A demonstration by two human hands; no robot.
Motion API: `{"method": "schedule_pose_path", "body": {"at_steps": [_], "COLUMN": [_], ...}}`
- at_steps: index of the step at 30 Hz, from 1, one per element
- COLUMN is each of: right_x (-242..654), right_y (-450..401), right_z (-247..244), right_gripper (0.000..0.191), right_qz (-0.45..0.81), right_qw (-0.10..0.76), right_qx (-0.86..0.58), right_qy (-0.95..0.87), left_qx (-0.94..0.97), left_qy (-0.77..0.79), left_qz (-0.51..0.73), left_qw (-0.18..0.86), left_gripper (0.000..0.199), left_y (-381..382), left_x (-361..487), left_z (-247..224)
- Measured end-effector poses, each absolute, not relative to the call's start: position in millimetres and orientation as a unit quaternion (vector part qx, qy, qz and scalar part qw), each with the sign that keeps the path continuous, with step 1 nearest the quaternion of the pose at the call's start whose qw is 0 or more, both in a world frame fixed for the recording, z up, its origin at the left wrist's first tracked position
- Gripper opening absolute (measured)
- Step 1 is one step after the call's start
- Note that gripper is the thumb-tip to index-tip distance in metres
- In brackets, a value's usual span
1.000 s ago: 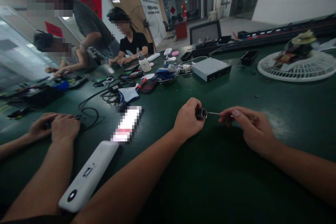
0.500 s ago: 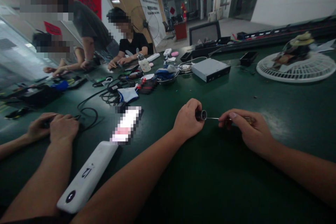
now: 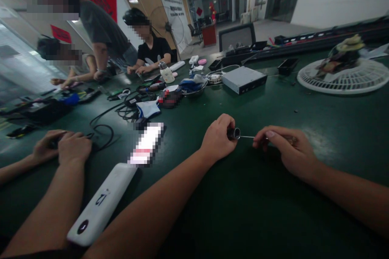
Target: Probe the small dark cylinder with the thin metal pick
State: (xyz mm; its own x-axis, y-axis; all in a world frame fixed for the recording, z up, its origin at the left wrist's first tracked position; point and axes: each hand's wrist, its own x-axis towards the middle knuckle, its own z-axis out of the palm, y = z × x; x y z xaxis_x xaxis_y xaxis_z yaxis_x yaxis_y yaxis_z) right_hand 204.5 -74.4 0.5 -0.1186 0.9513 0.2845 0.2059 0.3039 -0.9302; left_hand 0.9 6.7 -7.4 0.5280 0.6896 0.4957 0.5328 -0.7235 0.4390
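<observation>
Both hands are closed and working close together: the left hand (image 3: 216, 139) curls round a small dark cylinder (image 3: 233, 133), while the right hand (image 3: 287, 149) pinches a thin metal rod (image 3: 246, 136), its tip at the cylinder's end — whether it enters, I cannot tell. Open desk (image 3: 243, 210) lies below and right of the hands; a co-worker's hands (image 3: 74, 148) rest further left, past a white power bank (image 3: 101, 204).

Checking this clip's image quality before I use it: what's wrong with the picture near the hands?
In the head view, a pale glare patch shines on the green bench top beyond the right hand; a rectangular object is pixelated; wide-angle distortion bends the scene toward the edges.
</observation>
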Motion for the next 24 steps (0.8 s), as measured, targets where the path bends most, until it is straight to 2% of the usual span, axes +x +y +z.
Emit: {"method": "schedule_pose_path", "body": {"at_steps": [8, 12, 19, 24], "right_x": [203.4, 203.6, 202.7, 203.3], "right_y": [-73.2, -73.5, -73.9, -73.9], "right_z": [-1.8, 0.3, -0.1, 0.5], "right_gripper": [0.028, 0.028, 0.031, 0.029], "right_qz": [0.362, 0.397, 0.363, 0.383], "right_qw": [0.516, 0.499, 0.506, 0.497], "right_qx": [-0.473, -0.435, -0.484, -0.458], "right_qy": [-0.615, -0.636, -0.615, -0.630], "left_qx": [0.868, 0.869, 0.872, 0.872], "left_qy": [0.353, 0.352, 0.352, 0.345], "left_qz": [0.329, 0.325, 0.320, 0.325], "left_qw": [0.117, 0.118, 0.118, 0.126], "left_gripper": [0.024, 0.026, 0.025, 0.026], "left_y": [6.0, 6.3, 6.5, 6.3], "left_x": [1.8, 1.3, 1.2, 1.2], "left_z": [-6.9, -7.3, -6.9, -7.1]}}
